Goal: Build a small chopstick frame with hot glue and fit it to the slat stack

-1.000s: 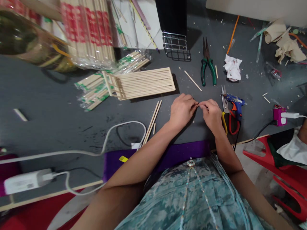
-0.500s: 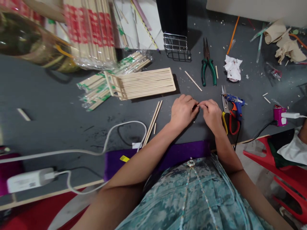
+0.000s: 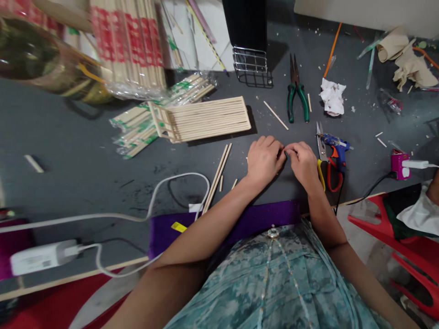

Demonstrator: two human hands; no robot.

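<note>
My left hand (image 3: 265, 157) and my right hand (image 3: 302, 160) meet fingertip to fingertip low over the grey table. Both are pinched closed; whatever lies between the fingers is too small and hidden to name. Just beyond them is a small rack of glued wooden sticks (image 3: 211, 119), with an upright frame at its left end. Two loose chopsticks (image 3: 218, 176) lie left of my left forearm, beside a short cut stick piece (image 3: 221, 183). To the right of my right hand are scissors (image 3: 327, 164) with red and yellow handles, and a blue glue gun (image 3: 338, 148) rests against them.
Green-handled pliers (image 3: 297, 93), a thin stick (image 3: 276, 115) and crumpled white paper (image 3: 332, 97) lie farther back. Packed chopsticks (image 3: 128, 50) and a wire-based black stand (image 3: 250, 64) are at the back. A white cable (image 3: 154, 201) crosses the left side. Another person's arm shows at far right.
My left hand has shifted slightly to the right, closer to my right fingertips. Another short stick end now shows beside my left forearm.
</note>
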